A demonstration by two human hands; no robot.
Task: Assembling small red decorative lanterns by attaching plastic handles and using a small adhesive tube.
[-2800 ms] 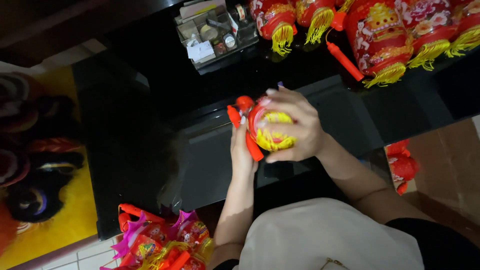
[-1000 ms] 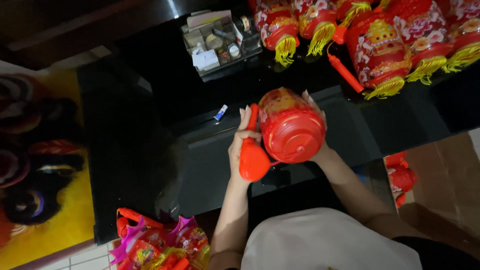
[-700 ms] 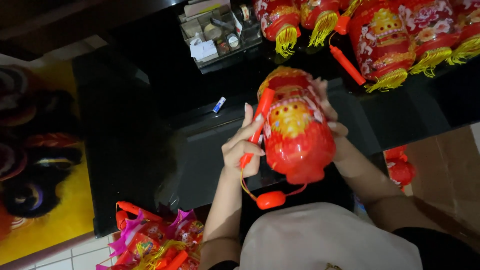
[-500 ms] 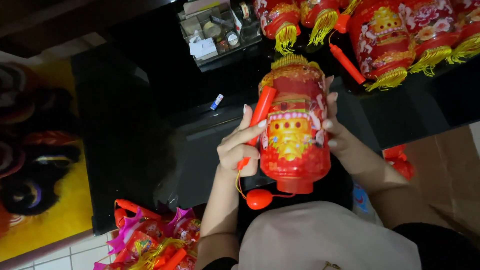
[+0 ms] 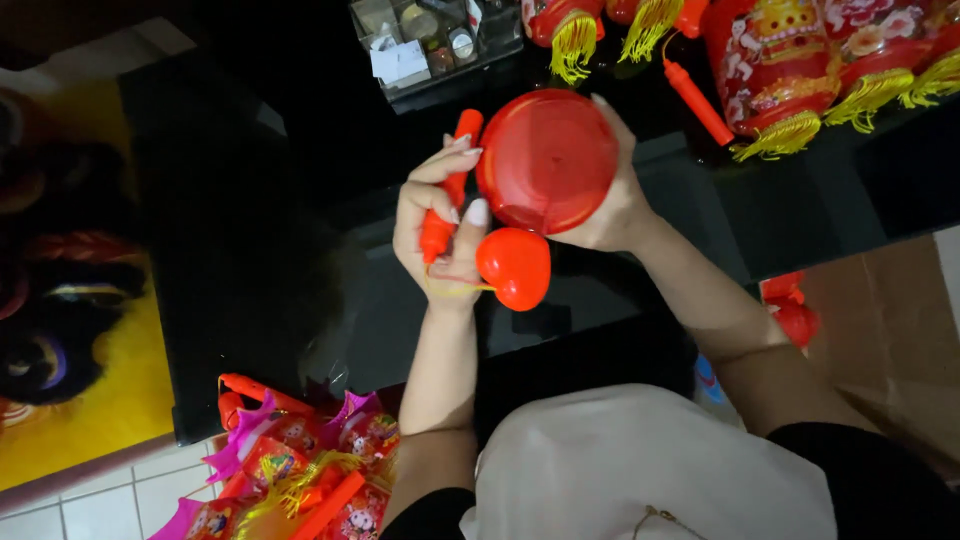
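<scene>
Above the dark tabletop (image 5: 300, 250), the right hand (image 5: 610, 195) cups a red lantern (image 5: 547, 160), its round end cap facing the camera, fingers wrapped around its side. The left hand (image 5: 435, 230) has its fingers clenched around a red stick handle (image 5: 450, 190) just beside the lantern. A small red heart-shaped piece (image 5: 513, 267) hangs below on a thin cord. More red lanterns with yellow tassels (image 5: 790, 70) stand along the far edge, beside a clear organiser box (image 5: 420, 40).

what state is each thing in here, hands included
left hand: closed on the red stick handle
right hand: gripping the red lantern, round end toward the camera
red cap: hanging off the lantern
finished lanterns: lying on the dark table
</scene>
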